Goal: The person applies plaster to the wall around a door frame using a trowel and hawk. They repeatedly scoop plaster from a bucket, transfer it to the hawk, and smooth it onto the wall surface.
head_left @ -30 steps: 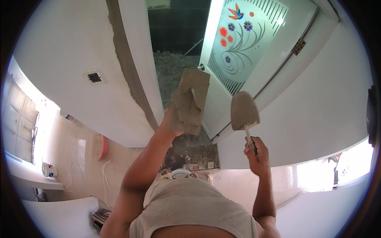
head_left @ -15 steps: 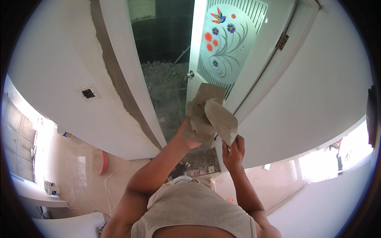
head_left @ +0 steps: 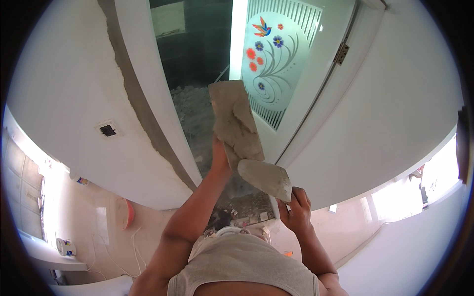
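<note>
Two hands are up: the left hand [head_left: 219,157] holds one mortar board [head_left: 235,123], and the right hand [head_left: 295,211] holds one trowel [head_left: 266,178] just below it. One painted glass door [head_left: 276,64] stands above them.

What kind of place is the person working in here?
Probably a room in a home under renovation. A grey unfinished plaster strip runs up the white wall, rubble lies beyond the doorway, and a glass door with painted flowers stands open. The left hand holds a mortar board, the right hand a trowel.
</note>
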Tool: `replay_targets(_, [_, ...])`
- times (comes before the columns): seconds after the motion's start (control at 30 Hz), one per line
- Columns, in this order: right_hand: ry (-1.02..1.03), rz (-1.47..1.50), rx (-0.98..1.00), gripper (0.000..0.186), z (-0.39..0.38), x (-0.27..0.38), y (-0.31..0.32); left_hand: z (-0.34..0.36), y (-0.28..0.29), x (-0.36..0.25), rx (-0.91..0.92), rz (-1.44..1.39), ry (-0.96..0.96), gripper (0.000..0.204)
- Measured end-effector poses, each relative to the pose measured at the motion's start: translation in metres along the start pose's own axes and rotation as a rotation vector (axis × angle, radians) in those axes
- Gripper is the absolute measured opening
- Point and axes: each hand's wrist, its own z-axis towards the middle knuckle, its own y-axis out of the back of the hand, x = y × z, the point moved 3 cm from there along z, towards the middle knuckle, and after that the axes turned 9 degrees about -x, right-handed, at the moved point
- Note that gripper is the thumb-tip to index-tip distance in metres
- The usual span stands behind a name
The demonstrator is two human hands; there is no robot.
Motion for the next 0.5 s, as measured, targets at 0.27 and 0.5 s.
replay_targets(0.27, [0.027,-0.031,-0.071,0.032,0.032,-0.017,0.009,-0.009,-0.015,-0.014,0.095,-0.278,0.375,0.046])
replay_targets(0.5, [0.179,-0.094,-0.157,0.035,0.085,-0.034,0.033,-0.003,-0.014,-0.018,0.439,-0.046,0.123,0.052])
